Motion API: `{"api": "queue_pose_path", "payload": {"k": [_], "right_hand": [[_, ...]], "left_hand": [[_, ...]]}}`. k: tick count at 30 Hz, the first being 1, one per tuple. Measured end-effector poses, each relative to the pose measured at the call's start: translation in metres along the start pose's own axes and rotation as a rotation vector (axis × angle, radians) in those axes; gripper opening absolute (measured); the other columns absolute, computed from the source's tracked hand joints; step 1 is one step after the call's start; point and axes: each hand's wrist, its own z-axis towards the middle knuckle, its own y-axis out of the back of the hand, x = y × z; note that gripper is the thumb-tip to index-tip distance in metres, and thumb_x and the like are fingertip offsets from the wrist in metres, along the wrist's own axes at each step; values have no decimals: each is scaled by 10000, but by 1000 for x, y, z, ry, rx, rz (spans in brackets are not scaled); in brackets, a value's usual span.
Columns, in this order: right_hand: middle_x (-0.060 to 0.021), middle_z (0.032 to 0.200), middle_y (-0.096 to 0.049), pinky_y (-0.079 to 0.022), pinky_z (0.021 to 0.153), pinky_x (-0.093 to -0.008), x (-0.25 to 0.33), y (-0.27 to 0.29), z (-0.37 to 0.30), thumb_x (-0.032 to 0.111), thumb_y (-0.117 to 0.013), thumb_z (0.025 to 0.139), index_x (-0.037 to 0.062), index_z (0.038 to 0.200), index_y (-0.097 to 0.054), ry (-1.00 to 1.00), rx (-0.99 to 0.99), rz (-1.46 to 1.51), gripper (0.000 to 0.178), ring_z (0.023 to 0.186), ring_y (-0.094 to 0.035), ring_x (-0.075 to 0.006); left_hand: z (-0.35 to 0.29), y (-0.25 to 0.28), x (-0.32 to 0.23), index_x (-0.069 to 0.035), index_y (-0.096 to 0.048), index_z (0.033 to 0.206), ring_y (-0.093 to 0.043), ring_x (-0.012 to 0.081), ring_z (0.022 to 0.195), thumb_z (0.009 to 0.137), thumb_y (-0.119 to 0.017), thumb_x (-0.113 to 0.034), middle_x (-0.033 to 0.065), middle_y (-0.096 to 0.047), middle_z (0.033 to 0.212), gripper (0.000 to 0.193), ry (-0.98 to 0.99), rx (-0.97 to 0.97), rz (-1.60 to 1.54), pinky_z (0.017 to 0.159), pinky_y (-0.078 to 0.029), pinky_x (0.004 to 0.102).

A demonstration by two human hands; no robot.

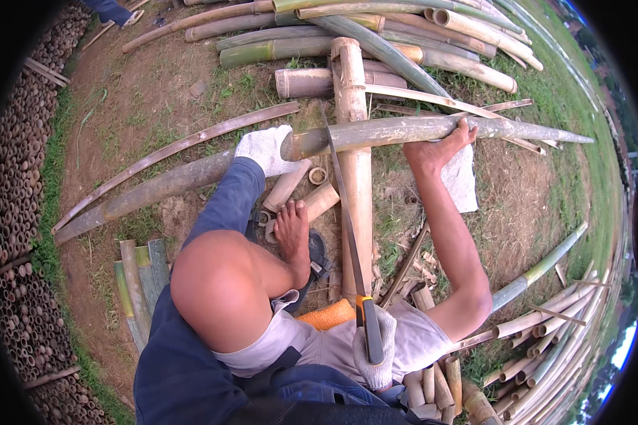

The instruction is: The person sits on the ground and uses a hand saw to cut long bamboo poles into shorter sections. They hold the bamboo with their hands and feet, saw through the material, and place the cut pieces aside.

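My left hand [266,150], in a white glove, is closed around a greyish bamboo pole [397,132]. Low at my lap, my gloved right hand [377,350] grips the black and yellow handle of a handsaw [348,216]. Its long blade points away from me and crosses the pole just right of my left hand; whether its teeth touch is unclear. The pole rests across a thick pale bamboo beam [352,205]. My bare right foot [436,150] presses on the pole, right of the beam. Whether the bamboo left of my glove belongs to the same pole is unclear.
Bamboo poles [283,49] are heaped at the far side, and more poles [567,322] lie at right. Short cut pieces [319,202] lie by my left foot [293,234]. Stacked bamboo ends [21,177] line the left. An orange cloth-like item [327,314] is near my lap.
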Motion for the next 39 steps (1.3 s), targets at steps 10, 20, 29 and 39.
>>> {"api": "queue_pose_path", "payload": {"k": [10,20,29,39], "right_hand": [[-204,1291,-694,-554,1069,-402,-23,-101,236,29,-692,1029,-5,1469,-574,339,-143,184,457,1200,-715,-328],[-239,1366,-674,-559,1108,-474,-7,-30,82,18,-726,970,-3,1485,-577,166,-73,-49,537,1260,-706,-424],[-230,1373,-679,-568,1093,-431,-17,-77,176,39,-747,940,27,1482,-587,142,-91,233,565,1301,-708,-407],[-206,1289,-685,-577,1034,-420,-16,-50,122,93,-738,993,21,1432,-594,208,-128,120,468,1175,-739,-391]], "left_hand": [[-4,9,-5,-151,-645,1527,-749,412,1260,751,-865,-796,227,-752,1404,1033,44,41,28,1081,-599,527],[2,6,0,-156,-640,1517,-742,408,1272,771,-853,-783,192,-748,1420,997,50,45,69,1094,-590,520],[-8,24,-19,-167,-686,1442,-754,392,1241,775,-899,-695,181,-774,1361,878,45,-6,7,1059,-599,512],[-8,18,-15,-152,-661,1494,-744,381,1276,764,-909,-694,183,-751,1419,943,70,32,39,1088,-591,506]]}}
